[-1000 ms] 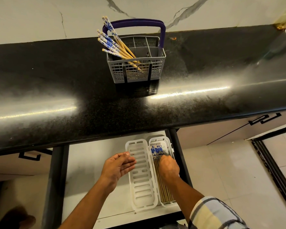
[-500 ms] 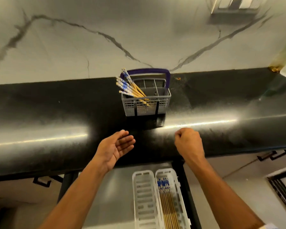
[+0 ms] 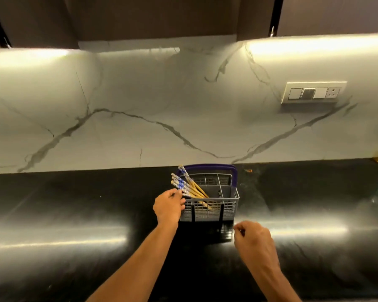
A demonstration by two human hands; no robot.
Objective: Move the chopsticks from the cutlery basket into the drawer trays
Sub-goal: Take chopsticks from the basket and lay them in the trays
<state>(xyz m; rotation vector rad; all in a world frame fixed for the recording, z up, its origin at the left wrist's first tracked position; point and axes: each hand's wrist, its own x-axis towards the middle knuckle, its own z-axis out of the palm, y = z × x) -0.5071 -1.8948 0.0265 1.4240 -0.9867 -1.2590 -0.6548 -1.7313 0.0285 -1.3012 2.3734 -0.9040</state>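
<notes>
text: none readable | labels: none | numbers: none | signs: none

Two bare forearms, no sleeves or jewellery

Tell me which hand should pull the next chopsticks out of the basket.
Left. The left hand is already at the patterned tops of the chopsticks, which lean out over the left side of the cutlery basket. The right hand hangs curled, nearer the body, below the basket's right corner.
</notes>
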